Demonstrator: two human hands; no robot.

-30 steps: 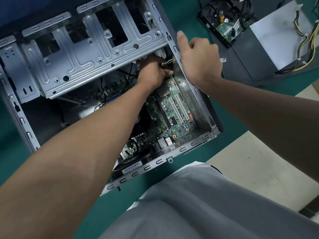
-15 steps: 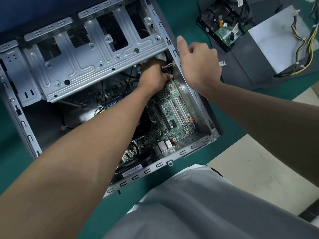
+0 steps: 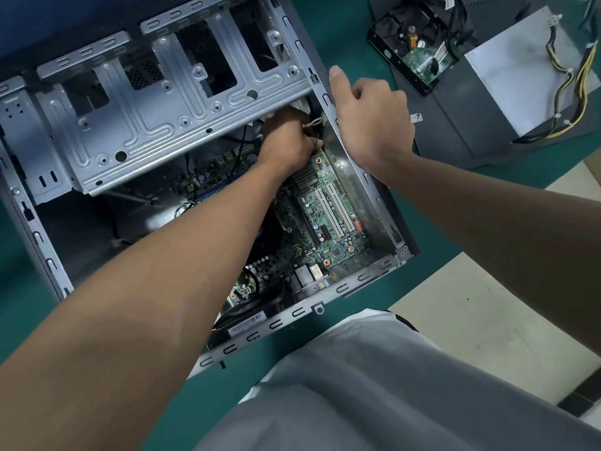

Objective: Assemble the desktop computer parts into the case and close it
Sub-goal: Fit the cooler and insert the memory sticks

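The open computer case (image 3: 374,196) lies on its side on a green mat, with a green motherboard (image 3: 328,219) fitted in its floor. A grey metal drive cage (image 3: 156,118) spans its upper half. My left hand (image 3: 287,141) reaches deep inside, just below the cage, its fingers curled around a white cable connector (image 3: 313,123) near the motherboard's top corner. My right hand (image 3: 370,122) rests on the case's right wall, thumb stretched along the rim and fingers curled over the outside. The left hand's fingertips are hidden.
A bare hard drive (image 3: 419,53) lies at the upper right beside a grey power supply (image 3: 520,70) with yellow and black cables (image 3: 572,92), both on a dark case panel (image 3: 461,125). A beige floor strip (image 3: 455,304) borders the mat at lower right.
Both hands stay in nearly the same place; the left hand has shifted slightly at the connector. The view has drifted a little.
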